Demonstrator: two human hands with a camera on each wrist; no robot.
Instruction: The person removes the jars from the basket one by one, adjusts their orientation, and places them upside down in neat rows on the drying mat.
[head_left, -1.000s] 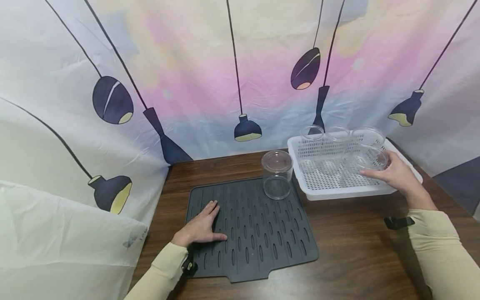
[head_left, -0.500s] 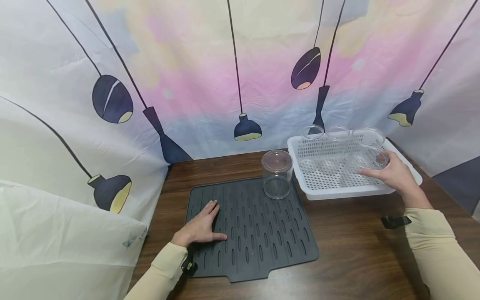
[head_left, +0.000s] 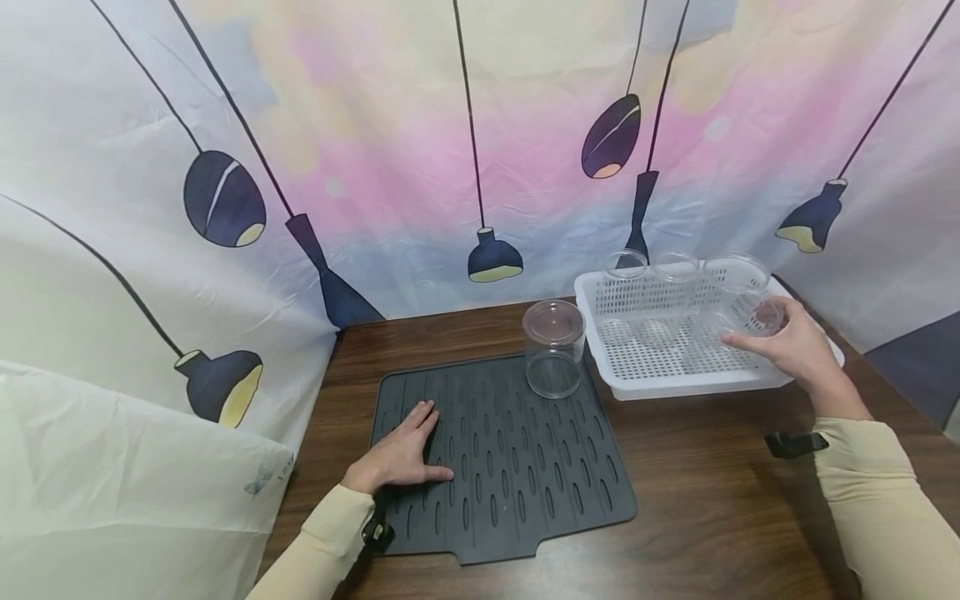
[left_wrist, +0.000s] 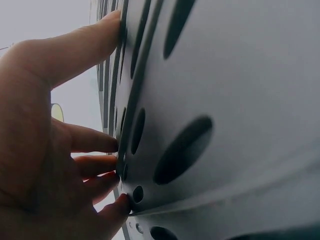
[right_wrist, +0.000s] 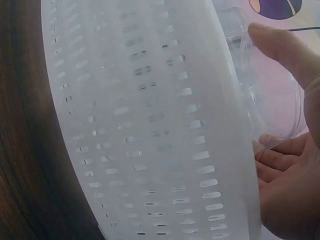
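My right hand [head_left: 798,346] grips a clear round jar [head_left: 738,318] by its upper part at the right front of a white plastic basket [head_left: 705,387]. In the right wrist view, the thumb and fingers lie on opposite sides of the clear jar [right_wrist: 275,102], above the basket's slotted wall [right_wrist: 165,125]. My left hand [head_left: 401,454] rests on a dark grey drying mat [head_left: 517,492] with its fingers spread. The left wrist view shows the fingertips touching the slotted mat [left_wrist: 250,100]. Another clear jar [head_left: 553,354] stands on the mat's far right corner.
Several more clear vessels [head_left: 677,279] stand in the basket towards its back. The basket sits right of the mat on a brown wooden table [head_left: 697,492]. A printed curtain [head_left: 405,150] hangs right behind the table.
The jar in my right hand has shifted a little and its rim now looks blurred. The right hand has moved only slightly. My left hand and the other jars have kept their places.
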